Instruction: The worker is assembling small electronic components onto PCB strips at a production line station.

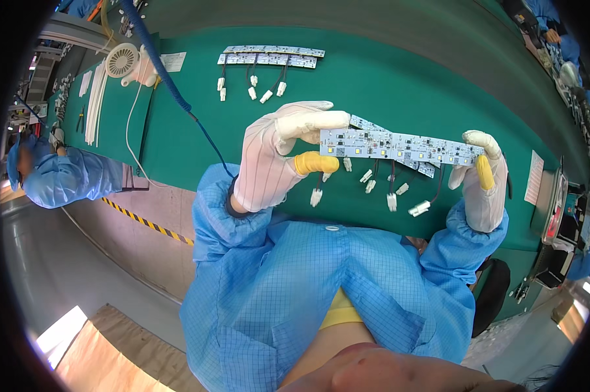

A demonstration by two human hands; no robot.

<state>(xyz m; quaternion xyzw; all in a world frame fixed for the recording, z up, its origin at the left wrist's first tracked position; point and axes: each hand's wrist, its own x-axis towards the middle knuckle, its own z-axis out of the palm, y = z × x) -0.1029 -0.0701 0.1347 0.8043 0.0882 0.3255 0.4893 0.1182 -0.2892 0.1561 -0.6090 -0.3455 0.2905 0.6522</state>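
Note:
A long white LED circuit board [406, 145] is held up level in front of my chest, its face with chips and yellowish LEDs showing. My left hand [265, 157], in a striped white glove with a yellow thumb cover, pinches its left end. At the right end, the gloved fingers of my right hand [488, 173] are closed on the edge. Behind it a second LED board [368, 124] lies at a slant, partly hidden. Dark wires with white plug connectors [392, 201] hang below the held board; which board each belongs to is partly hidden.
More LED boards [269, 60] with wired plugs lie farther back on the green table mat [210, 124]. A blue coiled cord [171, 85] hangs at the left, near a small white fan [123, 60]. A person in blue [66, 173] works at far left. Bins [553, 261] stand at right.

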